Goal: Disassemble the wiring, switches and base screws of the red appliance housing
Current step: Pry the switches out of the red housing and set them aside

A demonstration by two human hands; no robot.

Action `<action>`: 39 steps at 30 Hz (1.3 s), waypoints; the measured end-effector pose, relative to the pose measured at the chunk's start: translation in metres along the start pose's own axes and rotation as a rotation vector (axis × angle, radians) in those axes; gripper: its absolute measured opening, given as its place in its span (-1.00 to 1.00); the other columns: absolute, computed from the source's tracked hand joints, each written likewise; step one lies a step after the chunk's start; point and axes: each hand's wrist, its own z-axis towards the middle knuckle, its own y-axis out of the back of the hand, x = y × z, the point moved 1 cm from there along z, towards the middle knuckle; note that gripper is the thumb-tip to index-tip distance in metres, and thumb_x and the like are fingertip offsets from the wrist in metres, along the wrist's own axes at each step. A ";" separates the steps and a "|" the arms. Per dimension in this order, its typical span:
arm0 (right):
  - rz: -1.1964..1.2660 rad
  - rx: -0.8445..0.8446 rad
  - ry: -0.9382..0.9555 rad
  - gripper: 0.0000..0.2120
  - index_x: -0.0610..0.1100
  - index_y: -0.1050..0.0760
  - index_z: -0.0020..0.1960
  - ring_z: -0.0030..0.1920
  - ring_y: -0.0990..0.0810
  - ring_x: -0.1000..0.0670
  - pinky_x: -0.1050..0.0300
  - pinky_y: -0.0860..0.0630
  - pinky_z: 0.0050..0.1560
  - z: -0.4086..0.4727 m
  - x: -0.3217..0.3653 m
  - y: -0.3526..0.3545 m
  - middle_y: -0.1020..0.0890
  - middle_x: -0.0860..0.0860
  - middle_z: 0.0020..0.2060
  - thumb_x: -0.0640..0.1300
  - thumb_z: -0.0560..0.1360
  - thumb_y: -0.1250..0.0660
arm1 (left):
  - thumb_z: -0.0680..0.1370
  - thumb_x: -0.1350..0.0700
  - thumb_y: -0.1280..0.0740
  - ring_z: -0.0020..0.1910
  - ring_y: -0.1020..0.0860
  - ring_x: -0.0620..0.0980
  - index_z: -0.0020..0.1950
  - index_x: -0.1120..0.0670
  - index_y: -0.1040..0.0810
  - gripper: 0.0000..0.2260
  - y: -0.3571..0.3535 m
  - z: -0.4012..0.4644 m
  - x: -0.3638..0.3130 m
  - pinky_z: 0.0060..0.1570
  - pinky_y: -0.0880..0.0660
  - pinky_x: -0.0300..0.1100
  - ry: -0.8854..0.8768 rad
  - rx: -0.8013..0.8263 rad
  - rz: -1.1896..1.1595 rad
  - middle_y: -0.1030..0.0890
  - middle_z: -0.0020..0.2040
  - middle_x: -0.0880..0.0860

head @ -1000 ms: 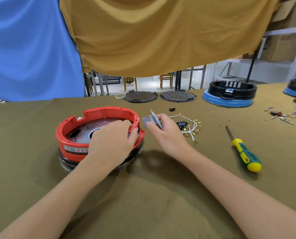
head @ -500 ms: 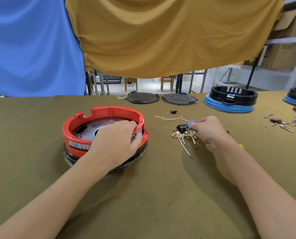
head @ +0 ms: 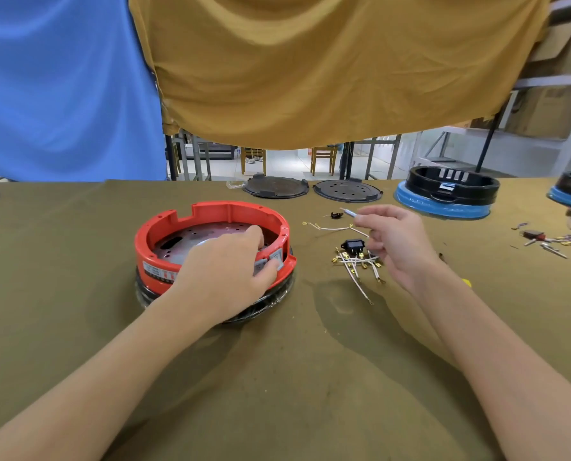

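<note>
The red appliance housing (head: 210, 211) sits on a black base left of the table's middle, its perforated metal plate (head: 191, 241) showing inside. My left hand (head: 224, 271) reaches over the near right rim, fingers inside and thumb outside, pinching a grey switch (head: 272, 261) set in the wall. My right hand (head: 397, 241) hovers right of the housing and pinches a thin grey metal tool (head: 349, 212) that points left. Under that hand lie a black switch (head: 354, 246) and a pile of white wires with brass terminals (head: 357, 262).
A small black part (head: 336, 214) and one loose wire (head: 327, 227) lie behind the pile. Two dark round plates (head: 275, 188) and blue-and-black housings (head: 443, 197) stand at the back. Loose parts (head: 550, 241) lie far right. A yellow handle tip (head: 466, 281) peeks from behind my right forearm.
My right hand carried a grey piece from the housing to the wire pile and has now lifted with only the thin tool. My left hand stayed on the housing rim.
</note>
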 end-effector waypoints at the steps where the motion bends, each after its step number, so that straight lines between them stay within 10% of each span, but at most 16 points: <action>1: 0.085 0.051 -0.008 -0.88 -0.25 -0.64 0.00 -0.45 -0.36 0.14 0.32 -0.37 -0.43 -0.003 0.001 -0.003 -0.59 -0.04 -0.26 -0.38 0.49 -0.40 | 0.58 -0.18 -0.21 -0.22 -0.53 -0.05 -0.01 -0.02 -0.43 -0.76 0.000 0.001 0.001 -0.38 -0.28 -0.21 -0.008 0.008 -0.030 -0.58 -0.22 -0.08; 7: 0.360 0.316 -0.115 -0.77 -0.24 -0.72 -0.05 -0.32 -0.53 0.12 0.31 -0.55 -0.22 -0.014 0.003 -0.018 -0.61 -0.09 -0.15 -0.43 0.48 -0.32 | 0.55 -0.15 -0.32 -0.20 -0.56 -0.10 0.03 -0.03 -0.53 -0.79 0.008 0.004 0.017 -0.12 -0.51 -0.02 -0.173 0.124 -0.237 -0.61 -0.17 -0.11; 15: 0.451 0.332 -0.078 -0.64 -0.25 -0.56 0.03 -0.30 -0.62 0.07 0.31 -0.58 -0.24 -0.019 0.001 -0.026 -0.67 -0.11 -0.18 -0.31 0.26 -0.51 | 0.48 -0.08 -0.44 0.10 -0.51 -0.37 0.26 -0.13 -0.62 -0.66 0.018 0.009 0.042 0.12 -0.39 -0.39 -0.268 0.250 -0.408 -0.54 -0.02 -0.49; 39: 0.365 0.299 -0.019 -0.88 -0.23 -0.45 0.13 -0.31 -0.62 0.01 0.14 -0.63 -0.24 -0.027 0.001 -0.036 -0.69 -0.13 -0.17 -0.18 0.67 -0.22 | 0.49 -0.12 -0.41 0.05 -0.55 -0.14 0.05 -0.13 -0.61 -0.82 0.002 0.007 0.037 0.06 -0.50 -0.05 -0.269 0.125 -0.498 -0.62 -0.03 -0.22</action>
